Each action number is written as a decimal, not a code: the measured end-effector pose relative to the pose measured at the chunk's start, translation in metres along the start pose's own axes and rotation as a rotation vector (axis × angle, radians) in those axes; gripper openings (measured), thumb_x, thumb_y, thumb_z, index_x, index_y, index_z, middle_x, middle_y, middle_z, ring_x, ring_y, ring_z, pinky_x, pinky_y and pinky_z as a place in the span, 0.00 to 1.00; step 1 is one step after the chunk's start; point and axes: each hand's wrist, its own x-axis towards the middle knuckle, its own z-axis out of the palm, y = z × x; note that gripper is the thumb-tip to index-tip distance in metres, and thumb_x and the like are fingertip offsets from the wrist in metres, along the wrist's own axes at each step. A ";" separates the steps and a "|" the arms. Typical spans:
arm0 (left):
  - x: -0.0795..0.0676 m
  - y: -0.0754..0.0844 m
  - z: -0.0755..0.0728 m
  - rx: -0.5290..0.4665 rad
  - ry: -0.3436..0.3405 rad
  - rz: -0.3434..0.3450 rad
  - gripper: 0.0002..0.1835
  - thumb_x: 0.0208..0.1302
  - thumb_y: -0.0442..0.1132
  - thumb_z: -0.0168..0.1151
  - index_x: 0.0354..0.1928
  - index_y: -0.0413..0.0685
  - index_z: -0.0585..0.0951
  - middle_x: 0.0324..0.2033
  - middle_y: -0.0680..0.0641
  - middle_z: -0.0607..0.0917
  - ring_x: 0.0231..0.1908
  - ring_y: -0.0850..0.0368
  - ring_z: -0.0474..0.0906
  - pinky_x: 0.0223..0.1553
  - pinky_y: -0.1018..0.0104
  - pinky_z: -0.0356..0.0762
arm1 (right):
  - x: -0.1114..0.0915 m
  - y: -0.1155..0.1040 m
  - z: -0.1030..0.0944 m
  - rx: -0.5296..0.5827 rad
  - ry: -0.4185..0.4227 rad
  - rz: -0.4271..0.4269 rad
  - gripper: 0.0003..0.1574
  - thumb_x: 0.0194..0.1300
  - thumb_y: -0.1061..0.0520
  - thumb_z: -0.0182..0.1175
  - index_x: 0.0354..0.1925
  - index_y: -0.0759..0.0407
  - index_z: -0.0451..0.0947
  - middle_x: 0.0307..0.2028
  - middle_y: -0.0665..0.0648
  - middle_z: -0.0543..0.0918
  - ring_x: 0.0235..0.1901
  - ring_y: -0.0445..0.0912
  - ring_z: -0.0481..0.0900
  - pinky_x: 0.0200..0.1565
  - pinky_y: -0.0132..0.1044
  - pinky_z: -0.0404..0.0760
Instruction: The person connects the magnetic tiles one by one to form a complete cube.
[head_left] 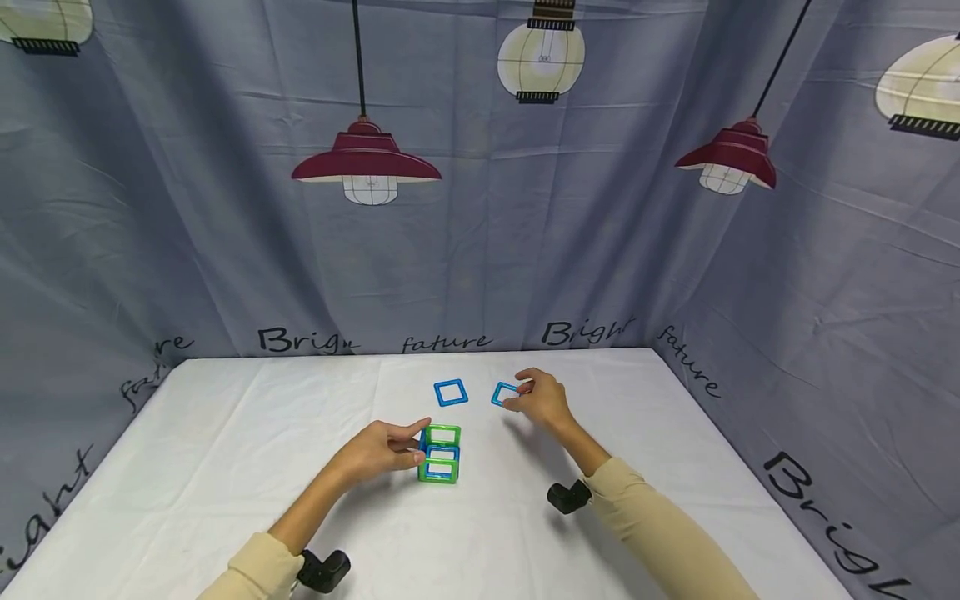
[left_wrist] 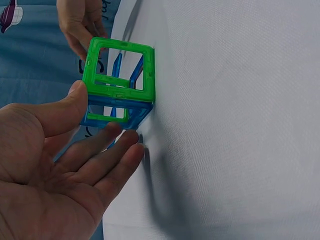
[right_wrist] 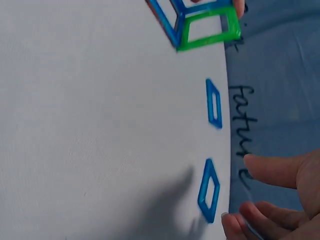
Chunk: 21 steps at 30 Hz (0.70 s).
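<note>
A small box-like build of green and blue magnetic tiles [head_left: 438, 480] stands on the table, its square frames see-through. My left hand [head_left: 378, 450] grips its left side, thumb on the near edge and index finger at the far top corner. In the left wrist view, the thumb presses the edge of the green tile [left_wrist: 120, 93], and the other fingers stretch out below. My right hand [head_left: 546, 402] hovers at a blue square tile [head_left: 496, 393], thumb and fingers spread apart. In the right wrist view, this blue tile [right_wrist: 204, 181] lies flat just beside the fingertips.
Another blue square tile [head_left: 453, 402] lies flat behind the build, left of the right hand. A white cloth covers the table [head_left: 225, 450]. Grey-blue curtain [head_left: 465, 250] with printed lamps and lettering hangs along the back and sides. Each wrist carries a black camera mount [head_left: 568, 497].
</note>
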 end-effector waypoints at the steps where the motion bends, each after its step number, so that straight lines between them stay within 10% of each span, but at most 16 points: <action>1: 0.000 0.000 0.000 0.005 -0.004 0.004 0.30 0.65 0.41 0.70 0.70 0.53 0.76 0.52 0.39 0.88 0.59 0.42 0.82 0.63 0.38 0.71 | 0.002 0.004 -0.001 -0.003 0.003 0.017 0.36 0.54 0.58 0.75 0.60 0.65 0.78 0.48 0.65 0.87 0.46 0.57 0.83 0.47 0.48 0.82; 21: 0.001 -0.001 0.002 -0.104 -0.027 -0.039 0.31 0.64 0.39 0.71 0.70 0.52 0.76 0.49 0.38 0.89 0.39 0.54 0.86 0.37 0.60 0.82 | 0.024 0.035 0.016 -0.109 -0.014 0.053 0.44 0.47 0.58 0.79 0.62 0.64 0.77 0.50 0.67 0.83 0.46 0.57 0.79 0.52 0.51 0.80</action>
